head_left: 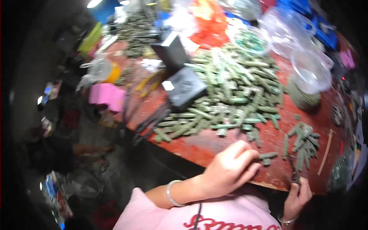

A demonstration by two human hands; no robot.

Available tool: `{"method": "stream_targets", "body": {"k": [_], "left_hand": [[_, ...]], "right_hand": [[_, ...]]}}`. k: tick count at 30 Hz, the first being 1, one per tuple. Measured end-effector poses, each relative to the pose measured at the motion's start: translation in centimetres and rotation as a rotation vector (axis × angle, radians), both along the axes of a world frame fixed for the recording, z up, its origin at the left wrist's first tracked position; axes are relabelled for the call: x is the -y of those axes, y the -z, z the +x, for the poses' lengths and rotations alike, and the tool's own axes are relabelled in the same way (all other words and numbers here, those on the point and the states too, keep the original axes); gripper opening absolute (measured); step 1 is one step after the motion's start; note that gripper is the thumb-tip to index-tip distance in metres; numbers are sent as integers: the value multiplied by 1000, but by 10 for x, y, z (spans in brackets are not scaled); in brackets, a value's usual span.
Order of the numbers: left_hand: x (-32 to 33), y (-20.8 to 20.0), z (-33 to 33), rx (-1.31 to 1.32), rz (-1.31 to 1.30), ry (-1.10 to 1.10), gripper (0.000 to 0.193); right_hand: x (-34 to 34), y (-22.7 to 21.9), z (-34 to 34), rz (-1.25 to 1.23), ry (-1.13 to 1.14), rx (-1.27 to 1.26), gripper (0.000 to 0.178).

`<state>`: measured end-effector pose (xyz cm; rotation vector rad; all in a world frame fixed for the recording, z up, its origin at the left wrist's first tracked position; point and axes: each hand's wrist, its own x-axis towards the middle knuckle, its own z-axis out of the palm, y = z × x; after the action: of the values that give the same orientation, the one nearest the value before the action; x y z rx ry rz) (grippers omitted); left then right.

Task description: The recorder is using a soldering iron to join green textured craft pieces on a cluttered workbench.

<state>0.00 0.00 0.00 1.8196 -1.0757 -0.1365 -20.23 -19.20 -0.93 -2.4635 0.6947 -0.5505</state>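
Observation:
My left hand (232, 168) is closed, its thumb and fingers curled together just above the table's near edge. Right by its fingertips lie short green sticks (268, 155); whether the fingers pinch one, I cannot tell. In my right hand (298, 196) is a dark slim tool (294, 174), gripped low with its narrow end pointing away from me. That end touches or overlaps a small pile of green sticks (304, 143). Farther off, a large heap of similar green sticks (234, 88) covers the middle of the table.
The red table (188, 151) has a curved near edge. Left of the heap stands a black box-shaped device (186, 88) beside dark-handled tools (151, 120) and a pink block (107, 96). A clear plastic tub (311, 73) rests on a round green mass (303, 97). Orange plastic bag (209, 23) behind.

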Motion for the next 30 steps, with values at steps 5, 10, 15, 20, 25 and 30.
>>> {"method": "stream_targets", "body": {"k": [5, 10, 15, 20, 25, 30], "left_hand": [[-39, -13, 8, -159, -100, -89, 14], [-94, -35, 3, -394, -259, -309, 7], [-150, -63, 21, -644, -576, -595, 26], [-202, -67, 50, -771, -1134, -654, 35], [-217, -71, 52, -775, -1289, -634, 38], [-225, -80, 49, -872, -1359, -459, 41]], "right_hand": [[-10, -19, 17, -132, -32, 78, 20], [-11, -20, 15, -78, -63, 125, 21], [-7, -17, 13, -31, -109, 168, 24], [-6, -18, 12, -35, -113, 194, 25], [-5, -20, 13, -14, -151, 213, 24], [-4, -17, 9, -4, -149, 230, 23]]}}
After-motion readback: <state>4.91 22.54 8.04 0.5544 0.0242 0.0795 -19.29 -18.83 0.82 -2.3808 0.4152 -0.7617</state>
